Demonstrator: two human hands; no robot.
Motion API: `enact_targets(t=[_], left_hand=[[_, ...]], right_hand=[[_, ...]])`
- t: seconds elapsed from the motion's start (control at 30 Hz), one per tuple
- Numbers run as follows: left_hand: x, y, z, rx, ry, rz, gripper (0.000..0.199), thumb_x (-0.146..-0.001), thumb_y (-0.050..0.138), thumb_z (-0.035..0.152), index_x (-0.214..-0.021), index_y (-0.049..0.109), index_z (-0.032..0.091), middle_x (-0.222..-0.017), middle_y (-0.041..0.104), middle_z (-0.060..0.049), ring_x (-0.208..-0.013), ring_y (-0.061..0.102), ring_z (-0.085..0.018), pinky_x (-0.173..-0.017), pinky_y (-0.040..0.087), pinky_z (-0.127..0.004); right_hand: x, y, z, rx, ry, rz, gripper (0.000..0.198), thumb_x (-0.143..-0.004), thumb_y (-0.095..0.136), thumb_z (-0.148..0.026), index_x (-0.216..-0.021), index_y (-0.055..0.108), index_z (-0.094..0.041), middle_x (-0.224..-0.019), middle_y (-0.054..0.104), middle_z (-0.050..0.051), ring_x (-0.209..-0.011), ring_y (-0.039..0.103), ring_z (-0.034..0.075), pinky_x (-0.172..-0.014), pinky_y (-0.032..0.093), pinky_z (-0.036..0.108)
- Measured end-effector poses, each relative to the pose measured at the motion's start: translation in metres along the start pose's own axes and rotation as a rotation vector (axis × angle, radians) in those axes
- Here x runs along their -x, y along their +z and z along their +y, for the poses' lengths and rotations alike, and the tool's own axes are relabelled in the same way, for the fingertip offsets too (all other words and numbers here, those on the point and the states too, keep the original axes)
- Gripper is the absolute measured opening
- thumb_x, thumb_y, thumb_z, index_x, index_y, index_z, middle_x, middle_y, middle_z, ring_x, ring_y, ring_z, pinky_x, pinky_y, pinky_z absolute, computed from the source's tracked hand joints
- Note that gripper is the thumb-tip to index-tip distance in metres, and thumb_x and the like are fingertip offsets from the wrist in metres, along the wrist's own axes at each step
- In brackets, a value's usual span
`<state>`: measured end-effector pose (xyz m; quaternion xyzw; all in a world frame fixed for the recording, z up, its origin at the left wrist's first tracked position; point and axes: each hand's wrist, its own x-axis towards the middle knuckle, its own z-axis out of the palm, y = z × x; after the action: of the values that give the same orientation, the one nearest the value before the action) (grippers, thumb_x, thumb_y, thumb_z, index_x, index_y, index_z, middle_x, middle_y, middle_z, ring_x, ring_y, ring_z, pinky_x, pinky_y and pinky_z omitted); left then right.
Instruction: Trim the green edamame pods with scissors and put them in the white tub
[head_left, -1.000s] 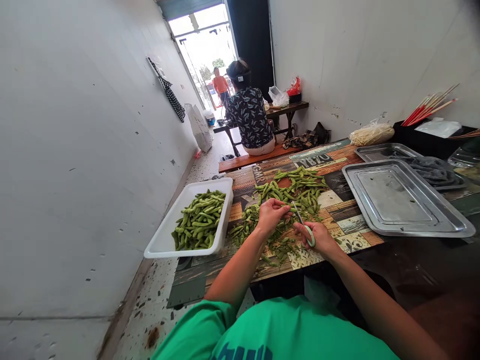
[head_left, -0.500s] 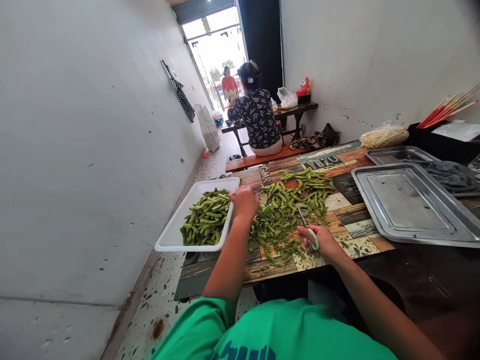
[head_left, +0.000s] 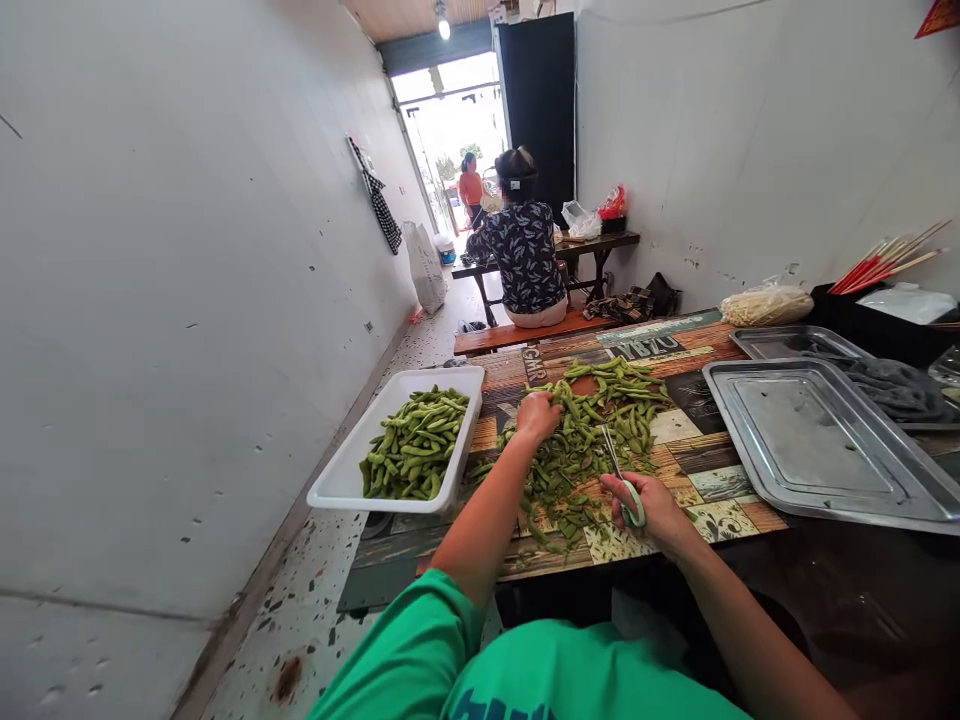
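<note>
Over the heap of green soybean pods (head_left: 634, 415) on the table, my left hand (head_left: 538, 415) reaches down with bent fingers. Its fingertips are among the pods, and what they pinch is hidden. My right hand (head_left: 652, 512) grips a pair of scissors (head_left: 634, 503) by pale green handles, near the table's front edge. Their metal blades point away from me, over the near side of the heap. Left of the heap stands a white plastic tub (head_left: 352, 470), with many pods (head_left: 420, 440) piled inside. Small trimmings (head_left: 574, 520) lie scattered at the heap's near edge.
Metal trays (head_left: 817, 430) lie to the right, one bearing dark grey cloth (head_left: 892, 385). Behind them are bagged sticks (head_left: 765, 300) and a black box (head_left: 862, 315) with red-ended sticks. Ahead, a person (head_left: 525, 255) sits on a bench (head_left: 480, 342); another person (head_left: 471, 188) is near the doorway.
My left hand has moved right, from the tub's rim to the heap of pods. My right hand keeps hold of the scissors in nearly the same place. The view has tilted up slightly.
</note>
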<state>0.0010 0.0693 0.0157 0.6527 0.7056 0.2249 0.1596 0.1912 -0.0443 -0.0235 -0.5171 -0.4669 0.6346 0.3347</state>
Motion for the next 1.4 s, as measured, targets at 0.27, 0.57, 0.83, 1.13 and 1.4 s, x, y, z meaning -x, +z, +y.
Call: enact_targets(t=[0.27, 0.57, 0.83, 1.13, 1.4], left_hand=[[0.043, -0.006, 0.009, 0.494, 0.171, -0.275, 0.046, -0.065, 0.068, 0.039, -0.101, 0.067, 0.010, -0.062, 0.053, 0.003, -0.057, 0.044, -0.008, -0.054, 0.034, -0.021], [0.061, -0.013, 0.022, 0.390, 0.286, -0.379, 0.039, -0.068, 0.065, 0.040, -0.093, 0.071, 0.011, -0.058, 0.050, 0.004, -0.054, 0.038, -0.007, -0.052, 0.030, -0.021], [0.054, -0.004, 0.020, 0.632, 0.091, -0.444, 0.026, -0.065, 0.071, 0.034, -0.073, 0.062, 0.011, -0.056, 0.055, 0.004, -0.051, 0.050, -0.007, -0.050, 0.036, -0.020], [0.055, 0.002, 0.030, 1.286, -0.203, -0.377, 0.034, -0.063, 0.078, 0.026, -0.074, 0.050, 0.012, -0.064, 0.062, 0.001, -0.062, 0.066, -0.013, -0.052, 0.049, -0.020], [0.064, 0.005, 0.034, 1.324, -0.262, -0.367, 0.025, -0.069, 0.074, 0.019, -0.072, 0.051, 0.010, -0.059, 0.063, -0.001, -0.057, 0.065, -0.013, -0.052, 0.050, -0.021]], right_hand=[[-0.003, -0.003, -0.009, 0.068, -0.070, 0.010, 0.044, -0.066, 0.066, -0.060, -0.076, 0.056, -0.018, -0.054, 0.055, -0.003, -0.042, 0.051, 0.010, -0.030, 0.031, 0.018], [0.001, -0.001, -0.017, 0.091, -0.082, 0.022, 0.043, -0.067, 0.066, -0.060, -0.070, 0.053, -0.018, -0.051, 0.053, -0.004, -0.039, 0.050, 0.010, -0.031, 0.030, 0.019], [0.000, -0.007, -0.007, 0.107, -0.152, 0.043, 0.041, -0.068, 0.066, -0.056, -0.062, 0.052, -0.018, -0.041, 0.047, -0.006, -0.033, 0.043, 0.008, -0.036, 0.031, 0.021], [0.007, -0.001, -0.016, 0.022, -0.064, -0.013, 0.045, -0.065, 0.067, -0.060, -0.074, 0.054, -0.018, -0.053, 0.055, -0.004, -0.043, 0.053, 0.010, -0.032, 0.030, 0.018], [0.001, 0.002, -0.011, 0.021, -0.107, -0.010, 0.046, -0.069, 0.062, -0.063, -0.073, 0.054, -0.018, -0.052, 0.054, -0.004, -0.040, 0.052, 0.010, -0.031, 0.030, 0.019]])
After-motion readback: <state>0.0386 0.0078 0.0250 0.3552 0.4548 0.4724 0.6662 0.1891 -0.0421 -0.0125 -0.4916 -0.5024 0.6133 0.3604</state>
